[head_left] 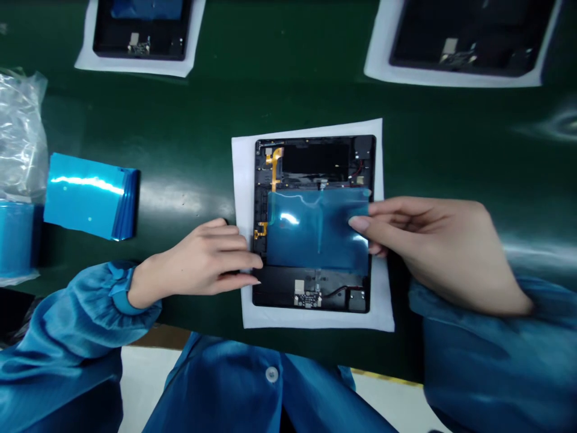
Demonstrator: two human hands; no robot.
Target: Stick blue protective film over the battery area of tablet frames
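Observation:
An opened black tablet housing (270, 282) lies on a white foam sheet (315, 319), its ribbon cable and small circuit boards showing. Over its middle is a translucent blue film sheet (311, 231). My right hand (433, 240) pinches that film at its right edge between thumb and fingers. At the housing's left edge rests my left hand (202, 258), fingers loosely bent and apart, with nothing seen in them. Whether the film lies flat against the parts below it I cannot tell.
A stack of blue film sheets (85, 195) sits on the green table (189, 120) to the left. Beside it are a clear plastic bag (22, 132) and another blue stack (15, 237). Two more tablet housings, one at the back left (139, 45) and one at the back right (464, 42), lie on white sheets.

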